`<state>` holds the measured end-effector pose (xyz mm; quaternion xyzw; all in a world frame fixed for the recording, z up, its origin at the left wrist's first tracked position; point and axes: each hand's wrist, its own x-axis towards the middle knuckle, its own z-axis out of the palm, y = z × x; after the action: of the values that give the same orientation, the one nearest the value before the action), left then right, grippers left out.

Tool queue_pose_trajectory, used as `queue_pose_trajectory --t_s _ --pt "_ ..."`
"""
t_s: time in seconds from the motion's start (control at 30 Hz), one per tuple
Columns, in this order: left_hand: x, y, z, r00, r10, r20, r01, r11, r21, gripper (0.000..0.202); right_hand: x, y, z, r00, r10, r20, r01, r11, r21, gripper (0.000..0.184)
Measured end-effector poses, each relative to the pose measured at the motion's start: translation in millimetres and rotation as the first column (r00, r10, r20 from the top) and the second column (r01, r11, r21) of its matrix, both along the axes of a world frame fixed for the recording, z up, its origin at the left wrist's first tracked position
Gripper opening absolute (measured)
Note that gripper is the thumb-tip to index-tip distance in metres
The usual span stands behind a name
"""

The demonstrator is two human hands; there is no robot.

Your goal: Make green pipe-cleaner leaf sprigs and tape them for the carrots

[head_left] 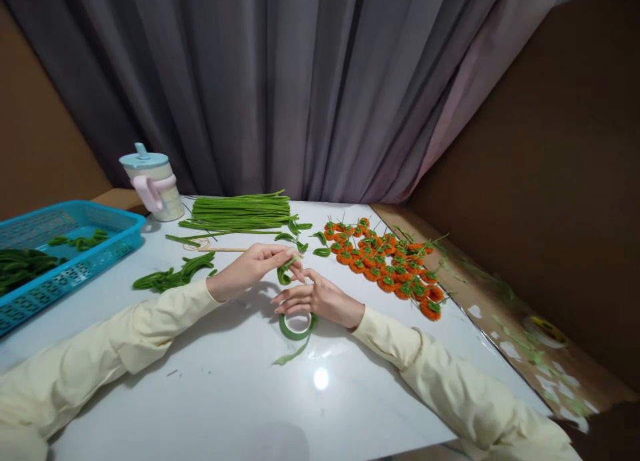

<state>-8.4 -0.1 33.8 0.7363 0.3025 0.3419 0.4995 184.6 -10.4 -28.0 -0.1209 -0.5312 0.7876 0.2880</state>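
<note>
A curled green fuzzy pipe-cleaner leaf (284, 274) is pinched between the thumb and fingers of my left hand (257, 269). Close beside it is my right hand (327, 298), its thumb up near the left fingertips and its other fingers stretched out toward the left. Whether the right fingertips touch the leaf is hard to see. Just under my right hand lies a roll of green tape (285, 327), partly covered by the fingers, with a loose strip trailing onto the white table (240, 387).
Orange pipe-cleaner flowers (387, 284) crowd the right side. Green stems (240, 212) lie at the back, several loose leaves (323, 252) beside them. A leaf pile (173, 277), a blue basket (125, 227) and a lidded cup (167, 197) stand left. A thin wooden stick (227, 249) lies behind my left hand.
</note>
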Motion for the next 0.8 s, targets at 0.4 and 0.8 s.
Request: queue_pose_trajectory --t_s 0.4,0.8 --pt "-5.9 -6.3 0.9 0.966 0.101 -0.238 0.023 0.884 0.467 0.029 -4.4 -0.8 -1.0 0.993 -0.114 0.014 0.115 0.993 -0.025 0.039" --pt "-6.2 -19.2 12.1 0.900 0.396 -0.183 0.052 0.320 0.946 0.013 4.4 -9.5 16.6 0.842 -0.535 0.069 0.488 0.810 0.325 0.031"
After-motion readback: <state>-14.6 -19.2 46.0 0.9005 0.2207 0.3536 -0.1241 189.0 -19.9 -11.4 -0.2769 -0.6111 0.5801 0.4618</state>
